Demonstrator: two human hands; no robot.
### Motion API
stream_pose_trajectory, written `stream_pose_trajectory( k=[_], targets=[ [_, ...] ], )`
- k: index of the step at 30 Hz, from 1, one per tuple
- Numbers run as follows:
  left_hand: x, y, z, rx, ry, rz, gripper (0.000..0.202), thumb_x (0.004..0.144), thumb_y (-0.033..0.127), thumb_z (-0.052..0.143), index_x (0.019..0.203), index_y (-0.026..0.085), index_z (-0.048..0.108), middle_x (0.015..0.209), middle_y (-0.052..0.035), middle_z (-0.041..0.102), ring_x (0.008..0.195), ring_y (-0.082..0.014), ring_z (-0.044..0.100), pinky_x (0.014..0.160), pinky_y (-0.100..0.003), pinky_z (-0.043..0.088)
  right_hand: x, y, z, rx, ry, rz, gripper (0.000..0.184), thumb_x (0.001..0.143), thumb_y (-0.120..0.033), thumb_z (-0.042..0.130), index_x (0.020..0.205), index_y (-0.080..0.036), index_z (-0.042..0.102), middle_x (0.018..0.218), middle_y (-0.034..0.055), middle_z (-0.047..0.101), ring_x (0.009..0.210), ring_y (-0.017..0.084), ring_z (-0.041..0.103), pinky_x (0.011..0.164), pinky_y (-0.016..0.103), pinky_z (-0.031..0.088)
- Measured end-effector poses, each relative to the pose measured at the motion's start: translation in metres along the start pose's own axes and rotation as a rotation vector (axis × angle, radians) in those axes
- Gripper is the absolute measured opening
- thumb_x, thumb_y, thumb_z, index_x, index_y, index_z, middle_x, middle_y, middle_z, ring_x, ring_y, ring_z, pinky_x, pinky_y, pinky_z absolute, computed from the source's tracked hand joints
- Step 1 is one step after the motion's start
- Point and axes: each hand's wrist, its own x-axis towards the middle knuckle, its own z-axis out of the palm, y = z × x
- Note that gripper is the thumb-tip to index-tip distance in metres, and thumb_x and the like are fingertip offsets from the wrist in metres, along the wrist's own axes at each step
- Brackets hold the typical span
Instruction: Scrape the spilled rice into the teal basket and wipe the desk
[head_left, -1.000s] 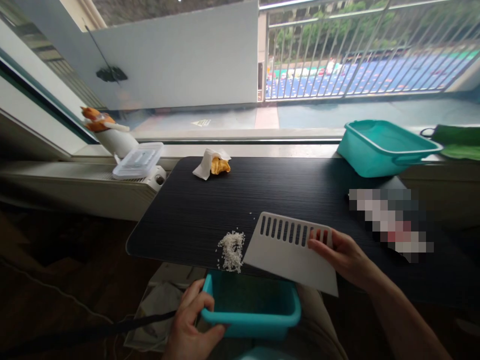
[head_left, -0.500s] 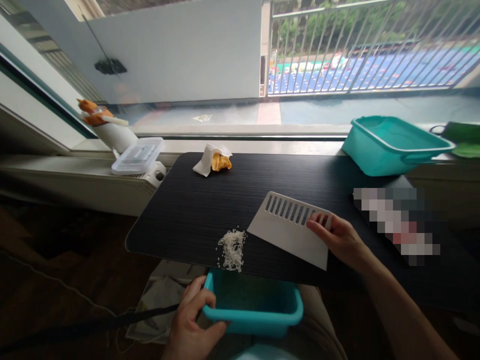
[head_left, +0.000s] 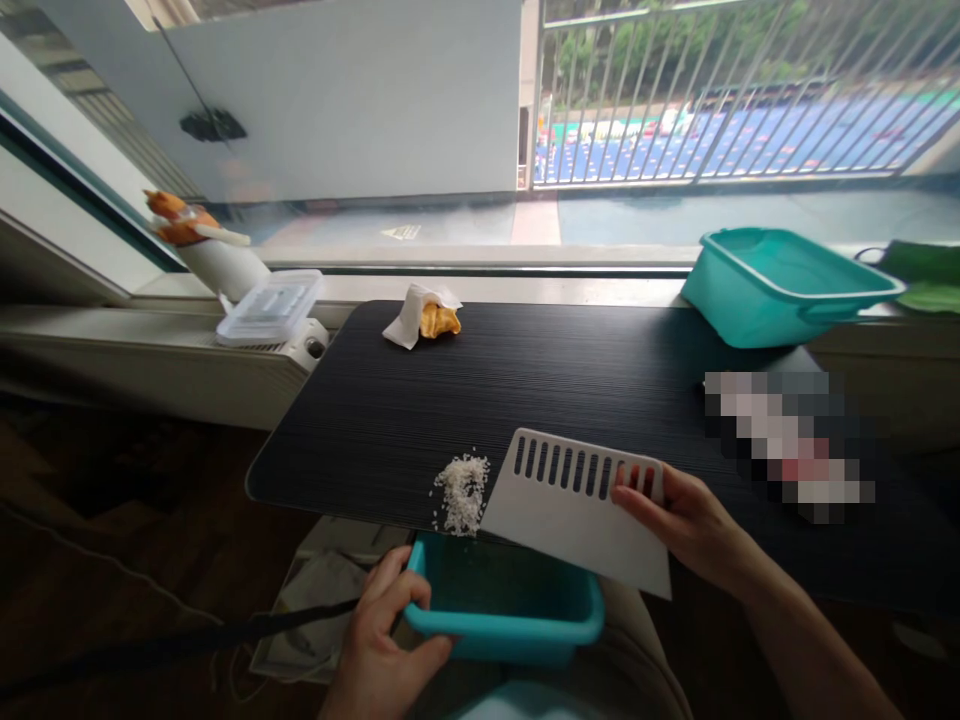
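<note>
1. Two teal containers: a tub [head_left: 517, 632], its inside too dark to read, below the surface's [head_left: 337, 430] near edge; a basin [head_left: 724, 305], far right.
2. Left hand [head_left: 386, 630]: grip clamped on the tub's edge.
3. Right hand [head_left: 694, 515]: grip clamped on a slotted scraper [head_left: 555, 515], beside white grains [head_left: 460, 490] on the surface.

dark table [head_left: 337, 420] with white grains [head_left: 457, 488], tissue [head_left: 405, 322]

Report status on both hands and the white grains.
Left hand gripping teal tub at table edge. Right hand holding slotted scraper beside white grains. Grains piled on table, loose ones around. White tissue farther back, apart from pile.
</note>
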Motion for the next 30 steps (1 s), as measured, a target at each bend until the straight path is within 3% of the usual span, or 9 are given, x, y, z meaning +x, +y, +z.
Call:
stream_pose_trajectory(
  k=[3, 9, 16, 22, 27, 30],
  targets=[
    [0.000, 0.002, -0.001, -0.024, -0.018, -0.004, 0.012, 0.060, 0.013, 0.063, 0.063, 0.021, 0.055, 0.105, -0.0066, 0.062, 0.102, -0.0228, 0.064, 0.083, -0.030, 0.053, 0.006, 0.000, 0.002, 0.024, 0.068, -0.002, 0.028, 0.081, -0.048, 0.064, 0.081, -0.020, 0.064, 0.068, 0.0011, 0.064, 0.059, 0.016, 0.058, 0.051, 0.024, 0.047],
    [0.000, 0.007, -0.003, -0.036, 0.013, -0.008, 0.013, 0.058, 0.012, 0.063, 0.060, 0.020, 0.053, 0.104, -0.0057, 0.063, 0.095, -0.0224, 0.065, 0.081, -0.029, 0.053, 0.004, -0.003, 0.004, -0.001, -0.043, -0.009, 0.027, 0.083, -0.047, 0.064, 0.081, -0.020, 0.065, 0.070, 0.0018, 0.065, 0.061, 0.016, 0.059, 0.051, 0.024, 0.048],
    [-0.001, 0.007, -0.002, -0.045, 0.079, 0.033, 0.014, 0.058, 0.012, 0.062, 0.060, 0.021, 0.052, 0.100, -0.0039, 0.063, 0.092, -0.0210, 0.065, 0.076, -0.027, 0.053, 0.009, -0.001, 0.005, 0.028, 0.031, -0.011, 0.028, 0.082, -0.048, 0.064, 0.082, -0.020, 0.064, 0.069, 0.0012, 0.065, 0.059, 0.016, 0.058, 0.051, 0.024, 0.047],
    [-0.001, 0.008, -0.006, -0.045, 0.047, 0.054, 0.013, 0.059, 0.013, 0.063, 0.060, 0.021, 0.053, 0.098, -0.0034, 0.064, 0.090, -0.0205, 0.067, 0.076, -0.026, 0.054, 0.005, -0.002, 0.004, 0.004, -0.040, -0.022, 0.026, 0.081, -0.046, 0.065, 0.078, -0.020, 0.064, 0.068, 0.0006, 0.063, 0.059, 0.015, 0.057, 0.051, 0.024, 0.046],
    [-0.001, 0.008, -0.002, -0.037, 0.098, 0.034, 0.014, 0.056, 0.013, 0.063, 0.058, 0.021, 0.052, 0.098, -0.0045, 0.065, 0.093, -0.0225, 0.066, 0.076, -0.028, 0.053, 0.021, 0.003, 0.001, 0.057, 0.193, -0.020, 0.030, 0.079, -0.051, 0.066, 0.076, -0.022, 0.060, 0.062, -0.0016, 0.058, 0.054, 0.014, 0.053, 0.049, 0.024, 0.045],
    [0.000, 0.009, -0.001, -0.034, 0.098, 0.033, 0.013, 0.055, 0.014, 0.063, 0.058, 0.021, 0.052, 0.099, -0.0052, 0.065, 0.093, -0.0232, 0.066, 0.076, -0.028, 0.054, 0.034, 0.006, 0.001, 0.046, 0.238, -0.030, 0.032, 0.078, -0.053, 0.067, 0.076, -0.022, 0.059, 0.063, -0.0019, 0.058, 0.053, 0.014, 0.052, 0.049, 0.025, 0.045]
  ],
)
